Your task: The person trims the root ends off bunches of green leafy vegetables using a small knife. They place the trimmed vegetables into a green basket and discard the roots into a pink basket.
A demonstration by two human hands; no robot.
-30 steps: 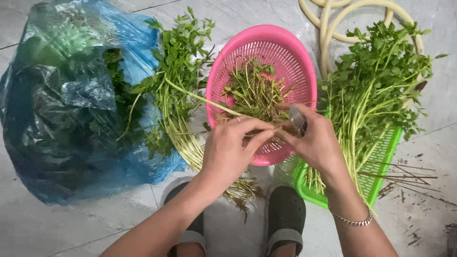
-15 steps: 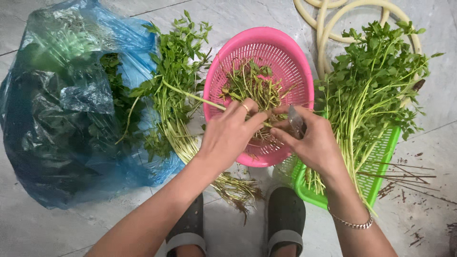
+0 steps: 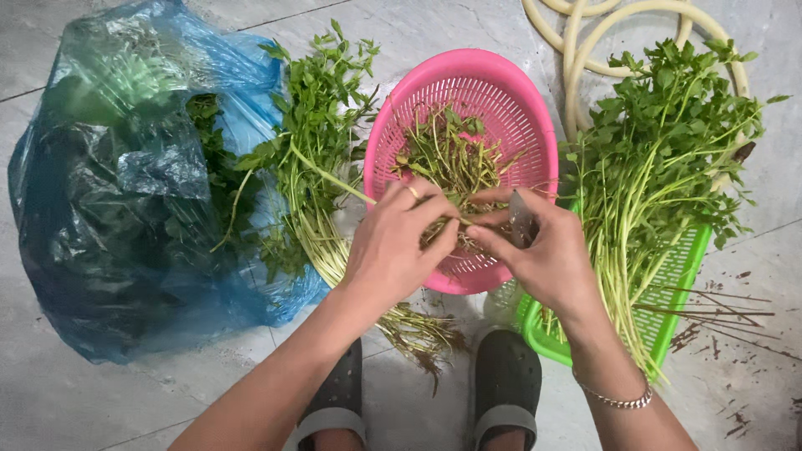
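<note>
Pink plastic colander [image 3: 493, 88] sits on grey floor tiles [image 3: 100, 401], cut herb pieces inside. Left hand [image 3: 393, 246], over its near rim, fingers curled shut, pinches a green herb stem [image 3: 330, 175] running up-left toward the loose herb bunch [image 3: 322, 125]. Right hand [image 3: 547, 259] grips a small knife [image 3: 522, 221], fingertips meeting the left's. Green basket [image 3: 668, 309] of trimmed herbs right; blue plastic bag [image 3: 125, 192] left.
</note>
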